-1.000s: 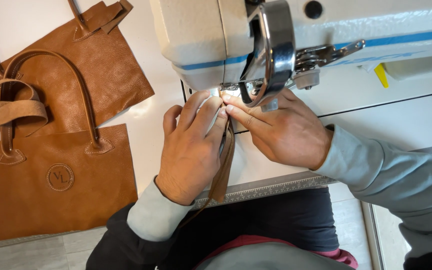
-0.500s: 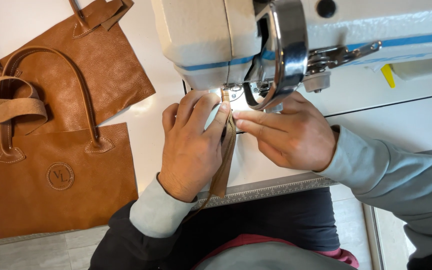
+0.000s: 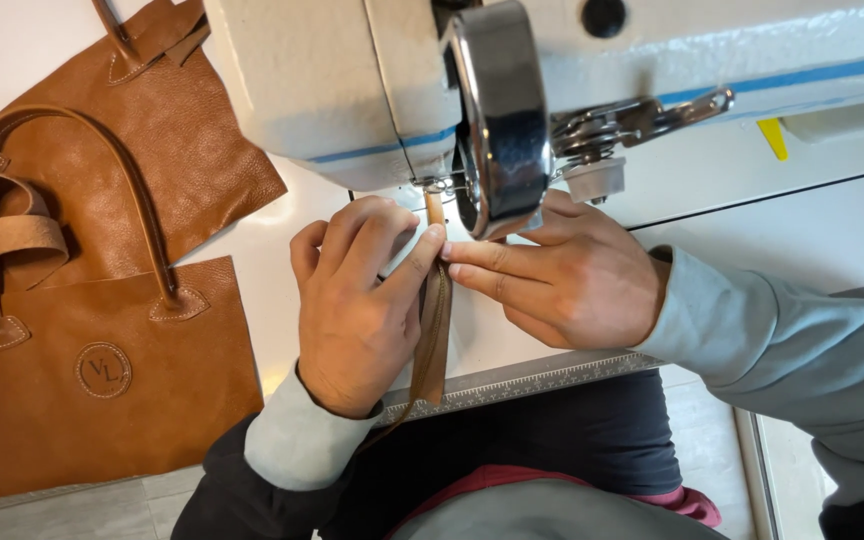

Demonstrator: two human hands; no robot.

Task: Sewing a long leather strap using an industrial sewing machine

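- Two hands are seen: a left hand [image 3: 357, 300] and a right hand [image 3: 562, 275].
- One brown strap [image 3: 434, 330] is counted between them.
- One sewing machine [image 3: 352, 80] is counted.
- Two tan leather bags are counted: a near bag [image 3: 102, 390] and a far bag [image 3: 182, 150].

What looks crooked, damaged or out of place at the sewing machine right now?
Nothing stands out. The left hand and right hand pinch the brown leather strap straight under the sewing machine; the leather bags lie flat on the left, undamaged.
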